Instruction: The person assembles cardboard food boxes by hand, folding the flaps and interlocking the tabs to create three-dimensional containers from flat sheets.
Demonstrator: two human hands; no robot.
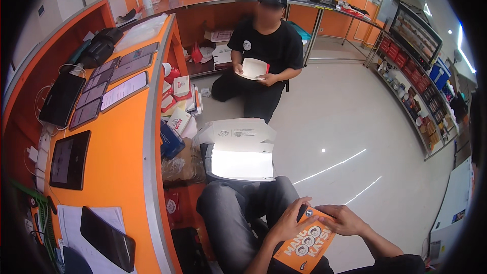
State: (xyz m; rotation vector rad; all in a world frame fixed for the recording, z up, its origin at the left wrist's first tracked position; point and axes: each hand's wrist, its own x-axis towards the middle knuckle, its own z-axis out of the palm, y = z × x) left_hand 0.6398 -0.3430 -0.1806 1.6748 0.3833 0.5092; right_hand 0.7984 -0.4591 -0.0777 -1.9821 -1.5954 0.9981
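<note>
Over my lap I have an orange printed carton (303,247) with white lettering and round face drawings. My left hand (290,221) grips its upper left edge. My right hand (345,220) holds the upper right edge, thumb laid across the printed face. Whether the carton is flat or folded up, I cannot tell. Beyond my knees an opened white cardboard box (241,164) lies with its printed flap (236,131) pointing away from me. Across from me a person in black kneels and holds a white paper tray (252,69) with a red outside in both hands.
On my left runs an orange counter (124,137) with several phones, a tablet (70,160) and a dark phone (108,238) on papers. Small red-and-white boxes (178,120) are piled beside it. A steel shelf (406,96) of goods stands at right.
</note>
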